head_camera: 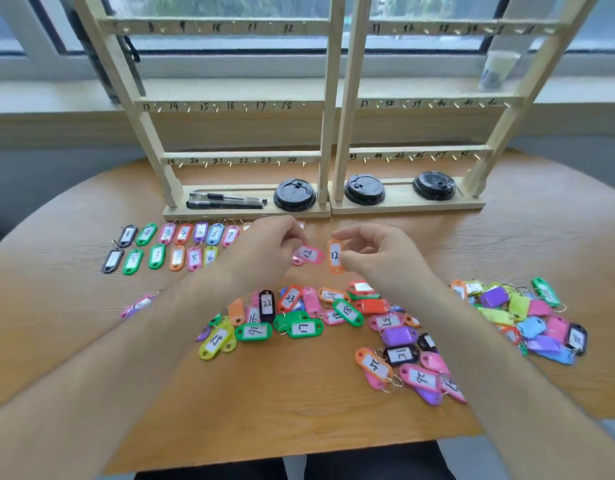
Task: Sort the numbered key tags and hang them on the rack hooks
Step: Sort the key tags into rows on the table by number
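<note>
Pink tag (311, 254), marked 12, is pinched at its near end by the fingertips of the left hand (264, 247); the fingers are curled narrow and the tag lies roughly level, above the table (91, 341). Orange tag (334, 257), also marked 12, stands upright just beside it, pinched between thumb and fingers of the right hand (375, 258), the other fingers loosely curled. Both tags sit between the two hands, close together; whether they touch cannot be told. To the left of the left hand, two sorted rows of tags (174, 244) lie flat, with low numbers showing. Below both hands, toward the person, lies a loose heap of tags (299, 317); a second heap (524, 313) lies to the right of the right arm. Beyond the hands stand the left rack (243, 105) and the right rack (420, 102), with numbered rails. The left rack's base tray holds two black pens (226, 200) and one black cup lid (295, 195). The right rack's base tray holds two black lids (364, 189).
</note>
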